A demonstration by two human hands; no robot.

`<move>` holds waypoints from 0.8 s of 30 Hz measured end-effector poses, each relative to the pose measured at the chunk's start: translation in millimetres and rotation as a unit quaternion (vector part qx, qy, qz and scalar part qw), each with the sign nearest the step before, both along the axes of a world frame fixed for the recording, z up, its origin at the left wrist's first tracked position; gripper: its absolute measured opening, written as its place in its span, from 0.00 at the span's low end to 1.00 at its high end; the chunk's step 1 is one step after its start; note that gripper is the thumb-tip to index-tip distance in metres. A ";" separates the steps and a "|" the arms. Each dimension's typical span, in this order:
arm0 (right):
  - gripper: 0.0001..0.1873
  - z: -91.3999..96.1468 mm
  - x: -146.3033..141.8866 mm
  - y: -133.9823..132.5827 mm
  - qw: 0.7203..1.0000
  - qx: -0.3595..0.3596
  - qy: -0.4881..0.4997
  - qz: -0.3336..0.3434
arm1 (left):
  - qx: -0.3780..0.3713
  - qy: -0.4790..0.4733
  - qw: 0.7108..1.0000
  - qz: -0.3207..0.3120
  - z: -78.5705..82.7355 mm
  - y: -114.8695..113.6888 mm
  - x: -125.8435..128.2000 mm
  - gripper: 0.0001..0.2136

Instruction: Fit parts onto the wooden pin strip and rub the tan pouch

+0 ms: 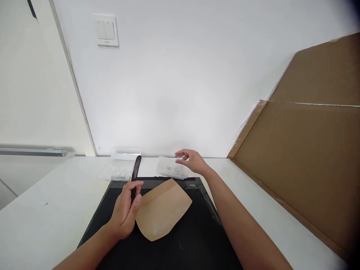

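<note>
My left hand [126,210] is closed round the lower end of a dark, narrow, stick-like tool [135,173] that points up and away. It hovers over a black mat [191,240], beside the left edge of a tan leather-like piece [163,210] lying flat on the mat. My right hand [191,160] reaches forward with its fingers spread, holding nothing. It hangs just above a clear plastic bag [171,169] with small pale contents, past the mat's far edge.
A clear plastic box [119,167] sits at the back left of the white table [42,213]. A large brown cardboard sheet [309,157] leans on the wall at the right. A white wall with a light switch [106,30] stands close behind.
</note>
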State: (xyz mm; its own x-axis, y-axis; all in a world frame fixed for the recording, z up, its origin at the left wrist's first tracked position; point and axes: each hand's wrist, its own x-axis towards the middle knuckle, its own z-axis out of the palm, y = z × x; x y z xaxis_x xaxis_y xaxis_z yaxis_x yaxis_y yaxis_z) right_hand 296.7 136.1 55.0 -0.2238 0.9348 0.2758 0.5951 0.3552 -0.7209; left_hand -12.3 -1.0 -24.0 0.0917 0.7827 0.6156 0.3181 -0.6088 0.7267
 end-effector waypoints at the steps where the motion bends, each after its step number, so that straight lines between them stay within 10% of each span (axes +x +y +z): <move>1: 0.17 1.1 -0.7 -0.9 1.000 -0.003 0.007 0.006 | -0.002 0.009 1.000 -0.007 -1.4 0.7 -1.2 0.16; 17: 0.14 75.7 -30.7 -68.9 0.986 0.048 0.147 0.061 | -0.002 0.062 0.997 -0.038 -1.9 4.7 -4.8 0.15; 24: 0.12 95.5 -37.3 -111.2 0.985 0.153 0.057 0.062 | 0.005 0.078 0.996 -0.050 8.7 1.2 -3.0 0.14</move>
